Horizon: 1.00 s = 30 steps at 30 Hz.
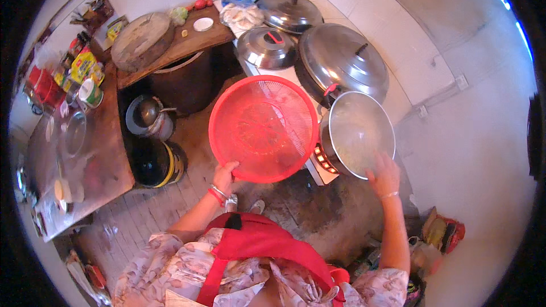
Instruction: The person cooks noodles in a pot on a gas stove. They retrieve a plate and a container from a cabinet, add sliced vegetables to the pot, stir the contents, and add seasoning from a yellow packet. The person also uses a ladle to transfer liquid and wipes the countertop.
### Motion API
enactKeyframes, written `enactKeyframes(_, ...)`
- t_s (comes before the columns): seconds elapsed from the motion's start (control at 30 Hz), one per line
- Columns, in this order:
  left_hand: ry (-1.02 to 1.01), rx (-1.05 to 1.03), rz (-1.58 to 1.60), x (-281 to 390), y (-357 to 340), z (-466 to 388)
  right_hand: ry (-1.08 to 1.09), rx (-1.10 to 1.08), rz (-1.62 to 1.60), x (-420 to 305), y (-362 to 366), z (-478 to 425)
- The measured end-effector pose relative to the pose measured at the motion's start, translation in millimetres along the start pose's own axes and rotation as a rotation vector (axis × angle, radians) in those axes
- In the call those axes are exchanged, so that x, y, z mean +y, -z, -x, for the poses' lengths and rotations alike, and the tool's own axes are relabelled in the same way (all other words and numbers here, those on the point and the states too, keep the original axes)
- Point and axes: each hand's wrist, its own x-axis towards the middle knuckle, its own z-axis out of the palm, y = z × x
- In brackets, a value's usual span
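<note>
My left hand (pixel 224 178) grips the near-left rim of a red plastic mesh basket (pixel 262 130). The basket is held out in front of me, with a few small scraps on its bottom. My right hand (pixel 385 178) is at the near-right rim of a deep metal pot (pixel 360 132), its fingers overlapping the opening. Whether those fingers grip the rim or reach inside is unclear. The pot's interior looks pale and cloudy, and its contents cannot be made out. Close to the pot's left side, an orange glow shows through stove openings (pixel 325 160).
Large lidded pans (pixel 345 57) and a smaller lidded pot (pixel 268 47) stand on the tiled stove top. A round chopping block (pixel 143 40) rests on the wooden counter (pixel 96 149) to the left. Buckets (pixel 164 164) stand beneath it, beside a big dark vat (pixel 183 81).
</note>
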Motion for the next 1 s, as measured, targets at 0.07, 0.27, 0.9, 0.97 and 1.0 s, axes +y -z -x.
enactKeyframes(0.07,0.048,-0.032,0.171,12.0,2.3,11.4,0.141,0.093,-0.828,-41.6,-8.1,10.6)
enactKeyframes(0.27,0.219,-0.187,0.739,13.3,75.3,33.2,0.172,0.230,-1.878,-166.4,-16.1,-53.8)
enactKeyframes(0.9,-0.432,-0.152,1.534,-87.8,210.6,264.4,1.658,-0.674,-0.972,-503.8,-71.3,142.6)
enactKeyframes(0.97,-0.561,0.422,0.746,-180.2,317.3,296.8,1.204,-1.118,-1.195,-514.8,-103.2,115.5)
enactKeyframes(1.0,-0.574,0.587,0.867,-221.2,359.8,318.0,0.745,-1.396,-1.412,-511.3,-102.0,100.4)
